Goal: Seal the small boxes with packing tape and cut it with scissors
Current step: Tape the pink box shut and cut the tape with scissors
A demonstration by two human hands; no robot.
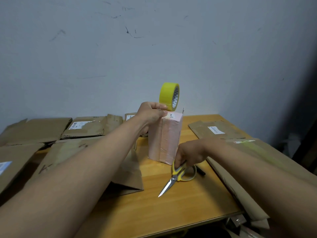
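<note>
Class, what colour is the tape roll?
Yellow tape roll, seen best in the head view.

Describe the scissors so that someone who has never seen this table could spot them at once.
Start at the wooden table and find the tall pink box standing upright near its middle. Just in front of the box's near right corner, the right hand grips the scissors. They are the only tool with yellow-and-grey handles and bare steel blades, closed and pointing towards the table's near edge.

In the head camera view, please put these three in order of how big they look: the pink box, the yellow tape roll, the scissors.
Largest to smallest, as they look:
1. pink box, standing upright on the table
2. scissors
3. yellow tape roll
The scissors lie nearer the camera than the roll, so that order is unsure.
</note>
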